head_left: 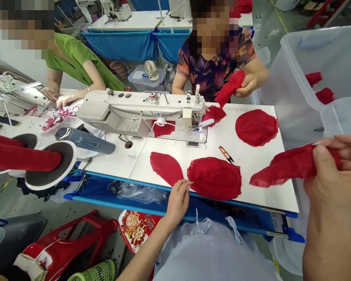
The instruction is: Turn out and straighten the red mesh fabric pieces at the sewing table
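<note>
White sewing table (pixel 260 164) crowded. Right hand (pixel 333 171) pinches limp red lace piece (pixel 286 166); may snag. Left hand (pixel 178 201), fingers loosely curled, touches smooth red fabric oval (pixel 165 168) at edge; could slide off.

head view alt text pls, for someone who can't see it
The person's right hand pinches a red lace piece above a white sewing table, while the left hand touches a red fabric stack at its near edge. Across a sewing machine, a co-worker handles more red fabric.

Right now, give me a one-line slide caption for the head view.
Right hand holds a red lace piece; left hand touches stacked red pieces on the sewing table.
</note>
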